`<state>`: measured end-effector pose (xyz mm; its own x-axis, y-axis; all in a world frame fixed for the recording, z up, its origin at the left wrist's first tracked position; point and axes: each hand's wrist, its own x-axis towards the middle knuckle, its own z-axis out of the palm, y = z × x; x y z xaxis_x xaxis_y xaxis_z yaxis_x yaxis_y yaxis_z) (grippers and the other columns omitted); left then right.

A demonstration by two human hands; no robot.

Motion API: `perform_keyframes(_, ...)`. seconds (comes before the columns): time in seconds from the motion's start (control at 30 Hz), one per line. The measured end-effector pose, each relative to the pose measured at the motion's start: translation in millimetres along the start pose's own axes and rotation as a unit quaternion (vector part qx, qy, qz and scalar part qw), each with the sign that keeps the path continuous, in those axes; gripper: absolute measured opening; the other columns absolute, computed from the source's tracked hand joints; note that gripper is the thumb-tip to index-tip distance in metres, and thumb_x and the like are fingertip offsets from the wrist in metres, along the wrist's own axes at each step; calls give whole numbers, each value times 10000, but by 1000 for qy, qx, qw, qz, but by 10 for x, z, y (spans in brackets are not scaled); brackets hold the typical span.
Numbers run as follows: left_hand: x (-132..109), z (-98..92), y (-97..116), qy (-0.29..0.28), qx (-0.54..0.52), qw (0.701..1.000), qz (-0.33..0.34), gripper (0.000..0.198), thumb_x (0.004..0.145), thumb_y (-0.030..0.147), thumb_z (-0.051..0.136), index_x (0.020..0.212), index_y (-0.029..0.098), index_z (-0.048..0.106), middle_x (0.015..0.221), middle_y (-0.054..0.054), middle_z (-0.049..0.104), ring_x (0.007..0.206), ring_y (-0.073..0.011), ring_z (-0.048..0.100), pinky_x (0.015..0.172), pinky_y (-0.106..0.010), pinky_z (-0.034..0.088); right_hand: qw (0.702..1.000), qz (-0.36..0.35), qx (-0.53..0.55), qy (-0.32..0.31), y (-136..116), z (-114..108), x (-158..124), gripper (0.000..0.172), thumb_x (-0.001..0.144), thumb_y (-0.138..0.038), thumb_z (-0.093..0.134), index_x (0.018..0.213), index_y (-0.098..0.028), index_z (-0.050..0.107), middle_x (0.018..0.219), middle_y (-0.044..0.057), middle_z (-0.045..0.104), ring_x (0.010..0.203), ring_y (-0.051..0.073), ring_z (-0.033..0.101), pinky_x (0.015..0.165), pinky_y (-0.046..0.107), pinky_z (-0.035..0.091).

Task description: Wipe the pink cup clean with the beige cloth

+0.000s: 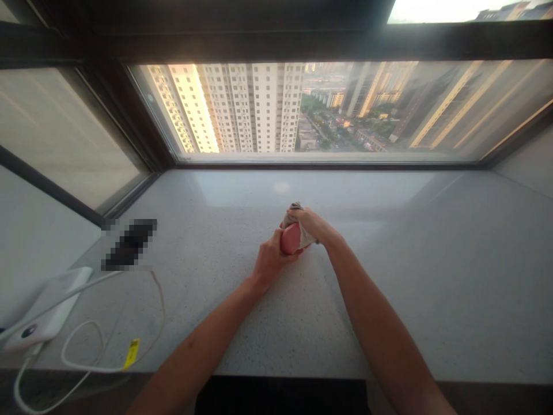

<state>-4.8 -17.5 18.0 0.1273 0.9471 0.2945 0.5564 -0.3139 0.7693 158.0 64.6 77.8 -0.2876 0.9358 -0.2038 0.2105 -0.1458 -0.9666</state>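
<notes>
Over the middle of the grey speckled sill, my two hands meet around a smooth pink rounded object whose kind I cannot make out. My left hand grips it from the left, with the fingers curled under and around it. A pale beige cloth covers its right side, bunched up at the top. My right hand is closed on this cloth and presses it against the pink object. Most of the right fingers are hidden by the cloth.
At the left lie a white power bank, a looped white cable with a yellow tag, and a blurred-out dark item. A dark-framed window borders the sill's far side. The sill's front edge runs below my forearms.
</notes>
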Motion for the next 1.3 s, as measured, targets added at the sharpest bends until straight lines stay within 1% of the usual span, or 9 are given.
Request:
perform_keyframes(0.4, -1, -23, 34, 2, -6, 1000, -7, 549, 832, 530, 862, 1218, 201, 651, 905, -29, 764, 698, -163, 645, 642, -255, 450, 987, 59, 148, 0, 31, -6, -22, 326, 968, -339, 556, 749, -161, 720, 730, 92, 769, 541, 165, 649, 525, 261, 518)
perform_keyframes(0.63, -7, -34, 20, -13, -28, 999, -23, 548, 810, 490, 870, 1230, 203, 667, 879, -11, 755, 701, -155, 629, 633, -240, 413, 971, 85, 222, -29, 162, -93, -57, 336, 993, -357, 548, 783, -159, 720, 818, 119, 810, 657, 176, 727, 662, 250, 581)
perform_keyframes(0.77, -4, -34, -11, -21, -22, 999, -22, 525, 795, 446, 876, 1208, 197, 665, 859, 3, 734, 677, -141, 591, 617, -229, 379, 966, 84, 236, -61, 157, -266, -101, 417, 1038, -419, 492, 834, -152, 739, 891, 151, 824, 786, 223, 780, 780, 291, 623)
perform_keyframes(0.83, -3, -29, -21, -20, -19, 999, -19, 507, 801, 443, 871, 1189, 188, 669, 849, -3, 728, 675, -142, 588, 614, -228, 374, 970, 84, 223, -42, 76, -388, -129, 450, 1050, -438, 451, 885, -146, 752, 937, 166, 827, 836, 251, 789, 800, 329, 634)
perform_keyframes(0.9, -3, -23, -26, -17, -19, 1000, -18, 491, 811, 458, 869, 1167, 185, 669, 833, -3, 717, 665, -139, 581, 613, -229, 379, 978, 71, 195, 15, -37, -514, -156, 444, 1046, -438, 440, 928, -152, 757, 956, 162, 827, 850, 264, 786, 785, 349, 632)
perform_keyframes(1.0, -6, -12, -25, -17, -22, 999, -17, 493, 811, 479, 880, 1148, 192, 662, 817, 5, 700, 650, -132, 565, 613, -228, 388, 984, -10, 124, 127, -229, -643, -221, 377, 1019, -450, 499, 970, -181, 758, 969, 122, 827, 871, 262, 772, 821, 356, 613)
perform_keyframes(1.1, -14, -9, -16, -11, -18, 1000, -20, 499, 803, 482, 889, 1139, 196, 657, 817, -1, 706, 637, -131, 559, 601, -231, 380, 974, -85, -23, 207, -453, -610, -373, 365, 1012, -465, 532, 974, -193, 772, 942, 93, 814, 917, 274, 754, 895, 370, 573)
perform_keyframes(1.2, -20, -17, -7, -3, -7, 1000, -20, 524, 797, 517, 888, 1143, 194, 663, 824, -12, 720, 640, -141, 565, 590, -240, 376, 939, -107, -230, 230, -680, -343, -602, 398, 1057, -442, 480, 961, -197, 779, 954, 102, 799, 984, 296, 734, 924, 384, 521)
perform_keyframes(1.3, -13, -19, -20, -19, -6, 999, -26, 487, 816, 502, 875, 1136, 192, 678, 808, -11, 724, 644, -150, 571, 591, -252, 406, 871, -138, -415, 223, -775, 132, -779, 350, 1077, -354, 454, 1005, -206, 762, 1078, 129, 794, 1036, 302, 708, 948, 407, 481)
